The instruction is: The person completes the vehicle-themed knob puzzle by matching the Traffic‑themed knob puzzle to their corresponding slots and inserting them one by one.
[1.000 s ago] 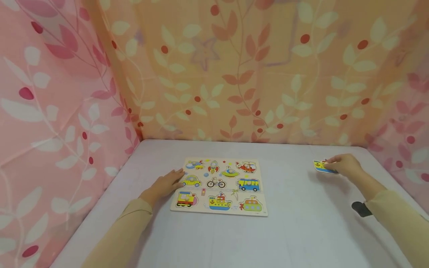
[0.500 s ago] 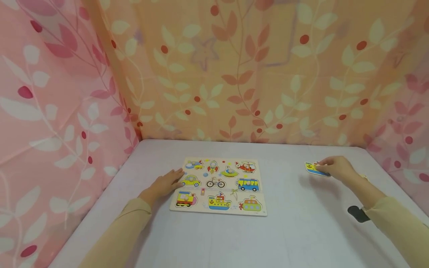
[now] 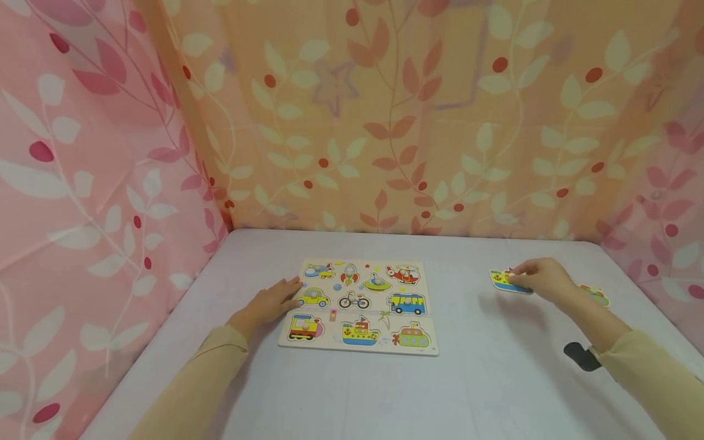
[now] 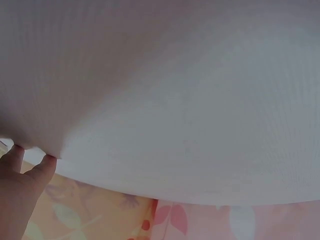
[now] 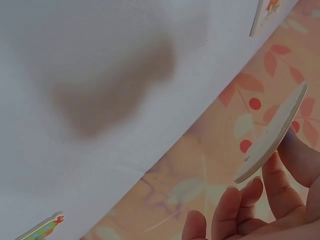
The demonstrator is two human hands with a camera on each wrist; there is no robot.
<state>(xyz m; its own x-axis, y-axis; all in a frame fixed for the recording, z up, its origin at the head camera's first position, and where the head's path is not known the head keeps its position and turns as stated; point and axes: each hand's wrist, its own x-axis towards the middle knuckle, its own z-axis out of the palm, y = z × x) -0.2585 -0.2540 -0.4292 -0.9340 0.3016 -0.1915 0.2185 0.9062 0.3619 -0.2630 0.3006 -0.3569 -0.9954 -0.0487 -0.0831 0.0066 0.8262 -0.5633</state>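
Note:
My left hand (image 3: 273, 302) rests at the left edge of a wooden knob puzzle board (image 3: 330, 345), fingertips touching it near the yellow car piece (image 3: 314, 297). In the left wrist view, only some fingers (image 4: 47, 167) show at the lower left. To the right of the board, my right hand (image 3: 546, 282) pinches a yellow and blue ship puzzle piece (image 3: 503, 280) above the table. The right wrist view shows that ship piece (image 5: 275, 135) edge-on, with its plain underside, between the fingers. On the board, pictures of a ship (image 3: 360, 332) and a submarine (image 3: 412, 335) show in the bottom row.
A submarine puzzle piece (image 3: 596, 296) lies on the white table (image 3: 385, 397) behind my right wrist, partly hidden by it. A black object (image 3: 582, 356) sits at the right wrist. Flowered curtains (image 3: 341, 122) stand around the table.
My right hand has moved left with the ship piece, away from the submarine piece, which has come into view behind the wrist. The left hand and the board have stayed in place.

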